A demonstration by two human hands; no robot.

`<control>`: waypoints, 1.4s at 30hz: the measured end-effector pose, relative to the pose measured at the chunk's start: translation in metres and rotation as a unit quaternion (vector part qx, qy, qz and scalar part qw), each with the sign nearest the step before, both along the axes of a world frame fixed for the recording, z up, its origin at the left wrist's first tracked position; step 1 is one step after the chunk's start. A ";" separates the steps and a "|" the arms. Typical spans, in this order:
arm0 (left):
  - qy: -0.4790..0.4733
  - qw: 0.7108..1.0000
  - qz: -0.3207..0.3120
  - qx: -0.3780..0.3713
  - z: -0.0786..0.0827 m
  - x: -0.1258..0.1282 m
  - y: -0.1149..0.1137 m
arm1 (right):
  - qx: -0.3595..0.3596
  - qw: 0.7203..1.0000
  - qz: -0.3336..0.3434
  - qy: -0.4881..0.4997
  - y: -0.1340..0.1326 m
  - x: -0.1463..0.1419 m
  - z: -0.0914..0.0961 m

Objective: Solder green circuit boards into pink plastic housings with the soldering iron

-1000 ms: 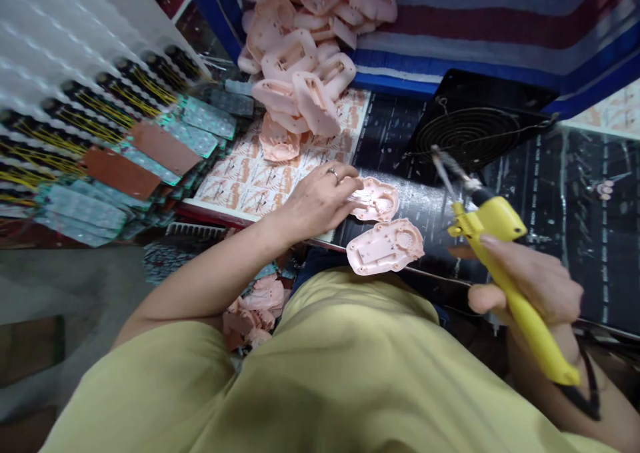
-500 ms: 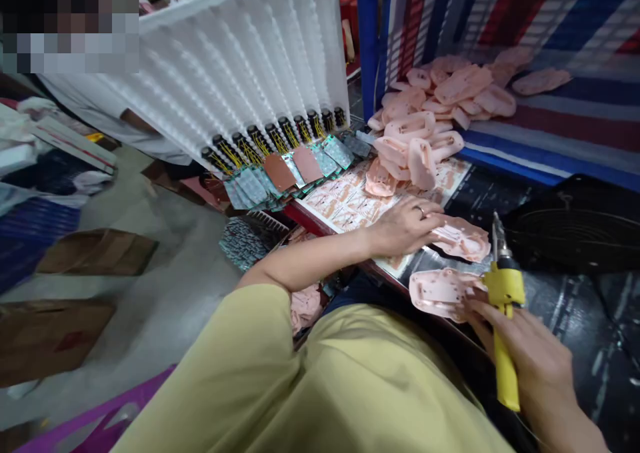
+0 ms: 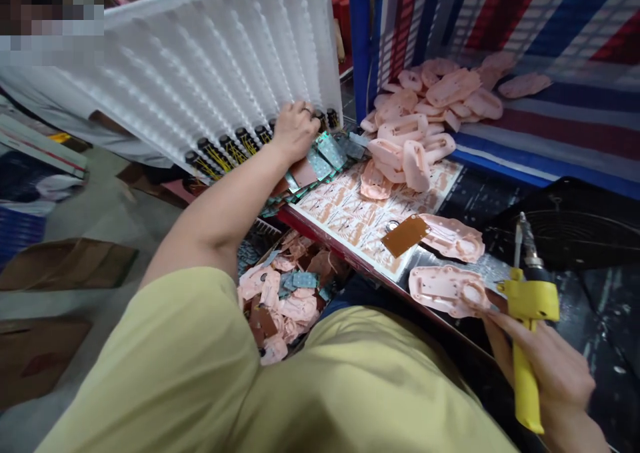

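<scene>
My left hand (image 3: 297, 132) is at the row of black cylindrical parts (image 3: 245, 140) with yellow wires, fingers curled down at the white ridged foam sheet; what they grip is hidden. Green circuit boards (image 3: 330, 152) lie beneath it. In my right hand (image 3: 555, 360) is a yellow soldering gun (image 3: 533, 300), its metal tip pointing up and away. That hand's fingertips also touch the end of a pink plastic shell (image 3: 445, 290) at the table edge. Just beyond lies a second pink shell (image 3: 453, 238), with a brown board (image 3: 405, 235) against its left end.
The white foam sheet (image 3: 210, 60) stands upright behind the parts. Pink shells (image 3: 455, 90) are piled by a blue crate (image 3: 363, 46) and striped cloth. A black fan-like grille (image 3: 575, 223) lies at right. Below the table, a container holds more shells (image 3: 295, 306) and boards.
My left hand has left the farther shell and moved up and left to the black parts. A brown board now shows by that shell. The soldering gun has shifted slightly right and down.
</scene>
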State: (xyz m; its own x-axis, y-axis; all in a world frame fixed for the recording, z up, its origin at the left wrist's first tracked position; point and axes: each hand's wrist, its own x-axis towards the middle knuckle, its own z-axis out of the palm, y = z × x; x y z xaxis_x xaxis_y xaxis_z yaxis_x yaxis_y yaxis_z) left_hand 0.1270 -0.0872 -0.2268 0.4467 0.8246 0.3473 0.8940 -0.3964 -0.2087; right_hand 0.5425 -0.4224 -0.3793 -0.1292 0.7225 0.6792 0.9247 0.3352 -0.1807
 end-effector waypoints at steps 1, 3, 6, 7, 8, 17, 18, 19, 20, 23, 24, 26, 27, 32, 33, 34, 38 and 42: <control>-0.057 0.998 -0.006 0.000 0.001 -0.002 0.005 | 0.030 0.999 -0.003 -0.042 -0.001 -0.001 0.004; -0.197 0.980 -0.013 0.004 0.005 -0.003 0.013 | 0.083 0.994 0.006 -0.076 -0.002 -0.003 0.011; -0.423 0.905 -0.040 0.008 0.013 0.008 0.012 | 0.086 0.996 0.021 -0.027 0.000 -0.007 0.022; -0.485 0.872 -0.067 -0.006 0.013 0.017 0.005 | 0.082 0.996 0.028 -0.011 0.001 -0.009 0.025; -0.535 0.838 -0.104 -0.031 0.013 0.028 -0.005 | 0.080 0.996 0.036 0.003 0.002 -0.012 0.030; -0.717 0.498 -0.122 -0.472 -0.029 0.169 -0.187 | 0.097 0.984 0.123 0.086 0.016 -0.049 0.063; -0.719 0.466 -0.106 -0.505 -0.034 0.179 -0.200 | 0.100 0.983 0.128 0.081 0.015 -0.051 0.064; -0.720 0.435 -0.093 -0.533 -0.039 0.186 -0.210 | 0.100 0.984 0.129 0.076 0.014 -0.051 0.063; -0.718 0.411 -0.084 -0.556 -0.045 0.191 -0.217 | 0.102 0.983 0.127 0.081 0.013 -0.051 0.062; -0.692 0.439 -0.103 -0.563 -0.057 0.195 -0.225 | 0.104 0.978 0.106 0.149 0.005 -0.046 0.057; -0.679 0.481 -0.121 -0.542 -0.058 0.193 -0.224 | 0.105 0.974 0.097 0.176 0.003 -0.044 0.056; -0.645 0.566 -0.167 -0.485 -0.057 0.188 -0.222 | 0.104 0.969 0.086 0.208 0.000 -0.042 0.055; -0.624 0.598 -0.192 -0.465 -0.054 0.186 -0.221 | 0.101 0.968 0.085 0.214 -0.001 -0.042 0.056; -0.518 0.640 -0.286 -0.490 -0.044 0.192 -0.229 | 0.092 0.961 0.107 0.238 -0.002 -0.047 0.060; -0.524 0.637 -0.279 -0.493 -0.045 0.196 -0.233 | 0.091 0.961 0.106 0.237 -0.003 -0.048 0.060; -0.538 0.632 -0.264 -0.492 -0.047 0.199 -0.236 | 0.092 0.962 0.102 0.235 -0.003 -0.049 0.060; -0.608 0.574 -0.184 -0.516 -0.054 0.208 -0.238 | 0.100 0.964 0.106 0.223 -0.005 -0.048 0.055; -0.669 0.543 -0.152 -0.484 -0.045 0.202 -0.223 | 0.074 0.966 0.192 0.160 -0.005 -0.038 0.050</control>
